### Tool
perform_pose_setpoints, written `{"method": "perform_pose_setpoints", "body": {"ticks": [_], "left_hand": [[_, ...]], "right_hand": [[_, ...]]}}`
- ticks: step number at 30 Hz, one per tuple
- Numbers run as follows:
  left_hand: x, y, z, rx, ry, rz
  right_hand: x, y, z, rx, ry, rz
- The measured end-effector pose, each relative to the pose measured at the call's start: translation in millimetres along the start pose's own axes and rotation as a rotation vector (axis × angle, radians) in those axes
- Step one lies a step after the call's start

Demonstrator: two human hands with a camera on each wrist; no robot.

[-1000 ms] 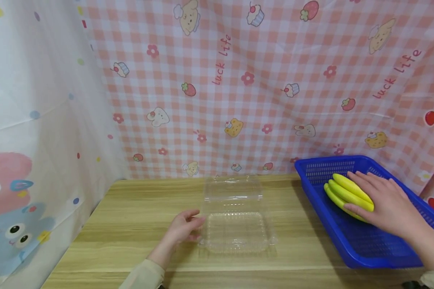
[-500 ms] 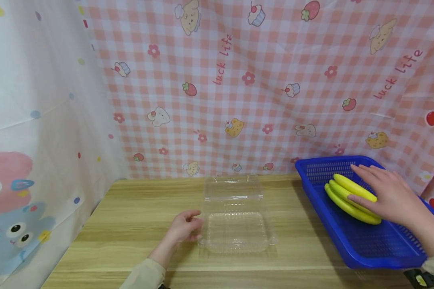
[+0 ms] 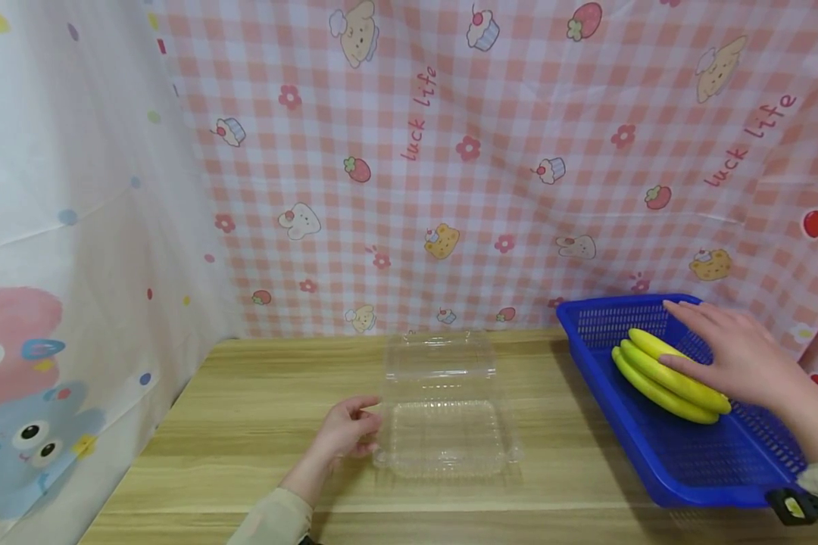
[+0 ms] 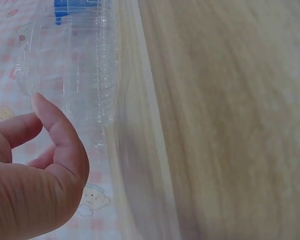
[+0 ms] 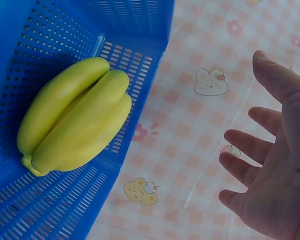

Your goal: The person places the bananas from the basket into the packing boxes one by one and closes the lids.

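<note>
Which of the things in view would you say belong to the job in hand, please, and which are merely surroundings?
Likely part of the job:
yellow bananas, near the open right hand
blue basket holding them
clear container, lid open, beside the left hand

Just surroundings, it seems:
wooden table
pink checked cloth behind
white cloth on the left

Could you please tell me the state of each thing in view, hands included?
Plastic container: open, lid folded back.
Blue basket: upright, uncovered.
Yellow bananas: bunched, lying in the basket, not held.
Right hand: fingers spread, apart from the bananas.
Left hand: fingers loosely curved; contact with the container unclear.
Checked cloth: hanging, slightly wrinkled.
</note>
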State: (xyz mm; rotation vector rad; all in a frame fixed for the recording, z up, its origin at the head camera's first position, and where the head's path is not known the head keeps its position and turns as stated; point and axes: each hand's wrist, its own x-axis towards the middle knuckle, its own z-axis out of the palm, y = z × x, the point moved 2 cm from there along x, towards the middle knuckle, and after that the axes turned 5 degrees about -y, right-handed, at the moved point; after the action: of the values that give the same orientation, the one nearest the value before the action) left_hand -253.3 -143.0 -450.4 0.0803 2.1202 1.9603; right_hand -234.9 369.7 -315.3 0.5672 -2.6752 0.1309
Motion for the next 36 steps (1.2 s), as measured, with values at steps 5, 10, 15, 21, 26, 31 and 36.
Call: {"method": "perform_pose_setpoints", "body": {"ticks": [5, 10, 15, 21, 26, 31, 36], "left_hand": [[1.2, -0.6, -0.6, -0.008, -0.015, -0.006], [0.5, -0.5, -0.1, -0.011, -0.016, -0.003], [0.0, 0.8, 0.5, -0.004, -0.016, -0.003], [0.7, 0.4, 0.6, 0.004, -0.013, -0.006], [-0.4, 0.4, 0.5, 0.005, -0.011, -0.004], [-1.7, 0.8, 0.2, 0.003, -0.016, -0.005], [-1.9, 0.8, 0.3, -0.003, -0.02, -0.007]], "right_hand": [[6.3, 0.4, -1.9, -0.017, -0.018, 0.006], [13.4, 2.1, -1.9, -0.025, -0.054, 0.047], [17.5, 6.9, -0.7, -0.01, -0.077, 0.08], [21.6, 12.4, 1.4, 0.011, -0.084, 0.101], [22.8, 17.3, 4.6, 0.048, -0.123, 0.136], [24.0, 22.7, 10.4, 0.061, -0.14, 0.154], [24.4, 27.1, 16.5, 0.068, -0.132, 0.165]]}}
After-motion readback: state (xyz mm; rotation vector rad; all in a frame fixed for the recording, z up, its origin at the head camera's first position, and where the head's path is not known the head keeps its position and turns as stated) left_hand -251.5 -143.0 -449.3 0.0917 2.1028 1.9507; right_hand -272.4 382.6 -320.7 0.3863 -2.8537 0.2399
